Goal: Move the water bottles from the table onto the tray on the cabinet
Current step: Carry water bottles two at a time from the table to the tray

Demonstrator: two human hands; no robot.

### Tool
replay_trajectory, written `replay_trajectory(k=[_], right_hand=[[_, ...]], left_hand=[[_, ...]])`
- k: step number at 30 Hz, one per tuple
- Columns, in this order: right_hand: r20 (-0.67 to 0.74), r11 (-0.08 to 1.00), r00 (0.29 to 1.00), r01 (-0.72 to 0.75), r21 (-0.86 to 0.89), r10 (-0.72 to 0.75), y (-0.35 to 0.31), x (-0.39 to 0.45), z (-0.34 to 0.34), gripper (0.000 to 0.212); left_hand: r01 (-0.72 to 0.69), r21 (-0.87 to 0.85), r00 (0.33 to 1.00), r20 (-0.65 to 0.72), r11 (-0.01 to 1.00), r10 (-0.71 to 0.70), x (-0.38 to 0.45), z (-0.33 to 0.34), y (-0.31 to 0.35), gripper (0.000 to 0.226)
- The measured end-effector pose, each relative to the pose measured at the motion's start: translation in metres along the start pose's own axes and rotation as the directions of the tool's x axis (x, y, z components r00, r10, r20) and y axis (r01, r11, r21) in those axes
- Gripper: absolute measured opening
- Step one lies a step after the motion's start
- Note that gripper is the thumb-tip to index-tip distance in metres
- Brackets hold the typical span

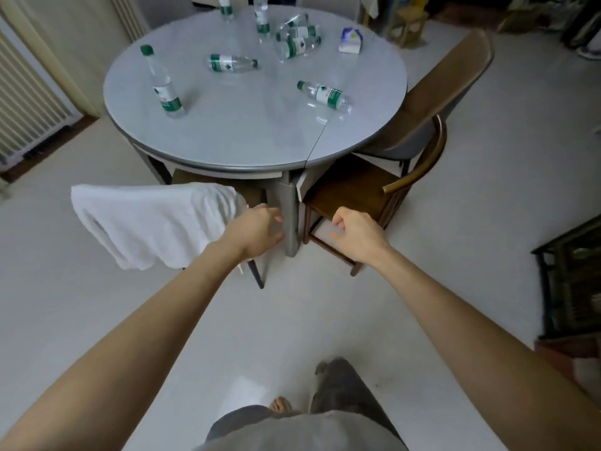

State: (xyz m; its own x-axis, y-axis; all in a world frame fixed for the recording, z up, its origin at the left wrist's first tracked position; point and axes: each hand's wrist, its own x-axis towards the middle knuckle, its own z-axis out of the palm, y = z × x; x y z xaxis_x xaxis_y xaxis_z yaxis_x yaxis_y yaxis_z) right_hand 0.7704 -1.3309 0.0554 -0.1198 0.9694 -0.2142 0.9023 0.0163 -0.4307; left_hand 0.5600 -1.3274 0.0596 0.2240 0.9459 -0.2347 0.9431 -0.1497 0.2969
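Bottles of clear plastic with green caps and labels lie scattered on the round grey table (227,138): one upright (161,83), others on their sides (231,62), a pile (297,39) at the far edge. Left hand (257,231) and right hand (354,234) hover short of the table, fingers loosely curled, holding nothing

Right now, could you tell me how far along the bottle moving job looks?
Nothing shows as done: the tray and cabinet are out of view. Nothing is in hand: the left hand and right hand are empty, held short of the table. Left to move: an upright bottle, two lying apart, a pile, and two at the far edge.
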Motion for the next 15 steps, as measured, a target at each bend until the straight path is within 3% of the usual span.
replay_trajectory(k=[15], right_hand=[[0.071, 0.998, 0.997, 0.039, -0.039, -0.036, 0.049, 0.36, -0.075, 0.041]], left_hand=[[0.172, -0.15, 0.984, 0.07, 0.974, -0.163, 0.312, -0.041, -0.037, 0.043]])
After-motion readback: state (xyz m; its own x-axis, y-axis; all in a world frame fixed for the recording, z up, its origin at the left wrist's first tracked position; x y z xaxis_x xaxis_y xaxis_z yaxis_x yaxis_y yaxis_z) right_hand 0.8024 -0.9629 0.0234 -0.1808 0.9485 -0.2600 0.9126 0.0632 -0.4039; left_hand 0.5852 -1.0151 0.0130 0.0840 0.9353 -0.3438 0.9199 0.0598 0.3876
